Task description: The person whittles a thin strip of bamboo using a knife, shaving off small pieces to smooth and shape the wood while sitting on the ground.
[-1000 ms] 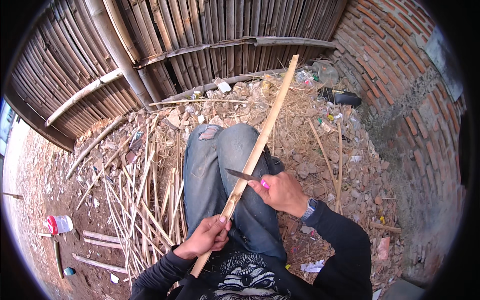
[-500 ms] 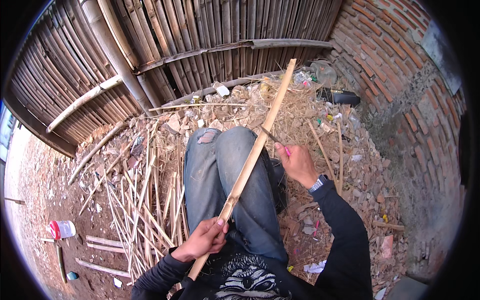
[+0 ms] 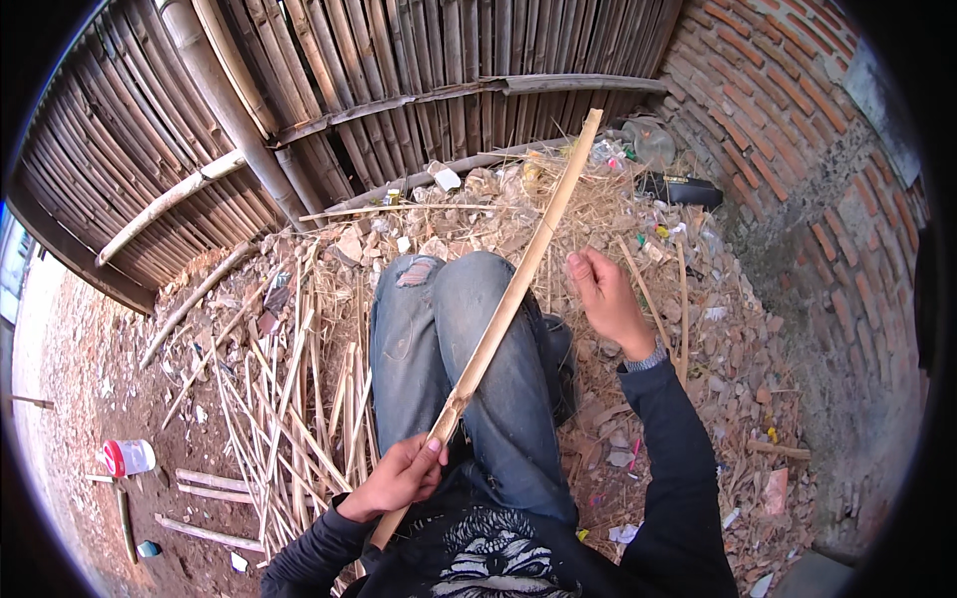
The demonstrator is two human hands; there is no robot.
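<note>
A long split bamboo strip (image 3: 498, 324) slants across my lap, its far end pointing up toward the bamboo wall. My left hand (image 3: 404, 476) is wrapped round its near part, thumb on top, by my belly. To the right of the strip and apart from it, my right hand (image 3: 610, 299) is raised with its fingers curled and the thumb up. Half a second ago it gripped a small knife with a pink handle; now the closed fingers hide the handle and the blade cannot be made out. My knees in worn jeans (image 3: 409, 329) lie under the strip.
A heap of thin bamboo strips (image 3: 289, 429) lies on the left, with a red and white tub (image 3: 130, 457) farther out. Rubble, straw and litter cover the ground ahead. A bamboo wall (image 3: 419, 50) stands in front, a brick wall (image 3: 827, 199) on the right.
My right hand has moved slightly up and right, away from the strip, and has turned so the knife no longer shows. The strip has hardly shifted in my left hand.
</note>
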